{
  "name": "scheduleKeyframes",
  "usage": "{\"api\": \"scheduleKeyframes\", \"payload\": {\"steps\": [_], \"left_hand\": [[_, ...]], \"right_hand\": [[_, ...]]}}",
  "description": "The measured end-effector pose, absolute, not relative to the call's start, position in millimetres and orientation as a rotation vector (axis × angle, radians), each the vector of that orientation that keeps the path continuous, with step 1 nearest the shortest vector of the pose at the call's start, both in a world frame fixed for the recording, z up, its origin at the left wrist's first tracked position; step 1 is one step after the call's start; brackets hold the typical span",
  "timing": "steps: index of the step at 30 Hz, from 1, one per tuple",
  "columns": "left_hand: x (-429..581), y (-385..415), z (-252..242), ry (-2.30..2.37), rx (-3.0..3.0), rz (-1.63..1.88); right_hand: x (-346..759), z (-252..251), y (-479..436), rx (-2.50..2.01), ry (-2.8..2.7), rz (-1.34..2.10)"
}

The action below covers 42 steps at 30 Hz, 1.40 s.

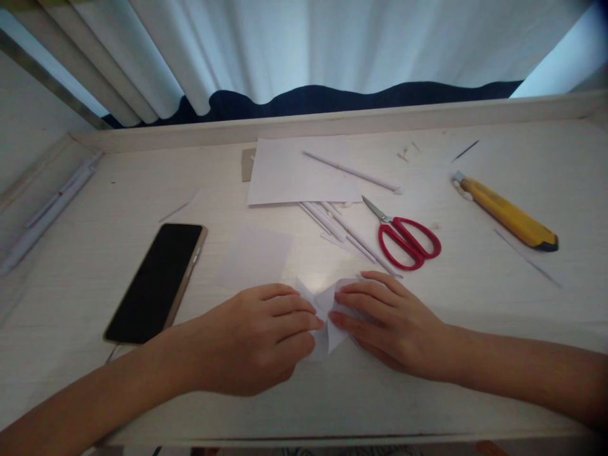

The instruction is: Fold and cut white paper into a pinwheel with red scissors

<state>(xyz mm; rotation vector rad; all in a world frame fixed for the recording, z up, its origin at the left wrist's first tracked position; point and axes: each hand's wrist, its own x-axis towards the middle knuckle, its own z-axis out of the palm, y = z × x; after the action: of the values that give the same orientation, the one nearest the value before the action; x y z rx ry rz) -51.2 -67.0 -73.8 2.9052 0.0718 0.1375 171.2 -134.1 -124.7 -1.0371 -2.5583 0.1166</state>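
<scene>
A small white sheet of paper (335, 339), creased and partly folded, lies near the front of the table between my two hands. My left hand (266, 339) is closed on its left side, with the fingertips near the middle crease. From the right, my right hand (389, 316) grips the other side, its fingers curled over a raised flap. The palms and thumbs cover much of the sheet. A second, square piece of white paper (256, 253) rests flat just beyond my left hand. Red-handled scissors (403, 237) lie beyond my right hand, blades pointing up and left.
A black phone (159, 282) lies to the left, beside my left forearm. Farther back are a large white sheet (294, 171), several rolled paper sticks (351, 235) and one more rolled stick (351, 171). A yellow utility knife (508, 212) lies at the right. A raised ledge (304, 120) borders the back.
</scene>
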Motion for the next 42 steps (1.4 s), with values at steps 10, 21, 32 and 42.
{"api": "scheduleKeyframes", "payload": {"steps": [10,21,32,42], "left_hand": [[-54.5,-58.2,-66.9,0.138,2.859,-0.066],[-56.5,-61.4,-71.4,0.047,3.02,-0.024],[-54.7,-66.4,-72.5,0.035,3.029,0.14],[-50.9,-61.6,-76.8,0.038,2.9,-0.005]], "right_hand": [[171.7,-124.4,-133.7,-1.03,-2.553,0.109],[172.6,-123.5,-133.8,-1.026,-2.557,0.117],[171.8,-123.0,-134.3,-1.027,-2.557,0.128],[172.1,-123.8,-134.4,-1.036,-2.559,0.143]]}}
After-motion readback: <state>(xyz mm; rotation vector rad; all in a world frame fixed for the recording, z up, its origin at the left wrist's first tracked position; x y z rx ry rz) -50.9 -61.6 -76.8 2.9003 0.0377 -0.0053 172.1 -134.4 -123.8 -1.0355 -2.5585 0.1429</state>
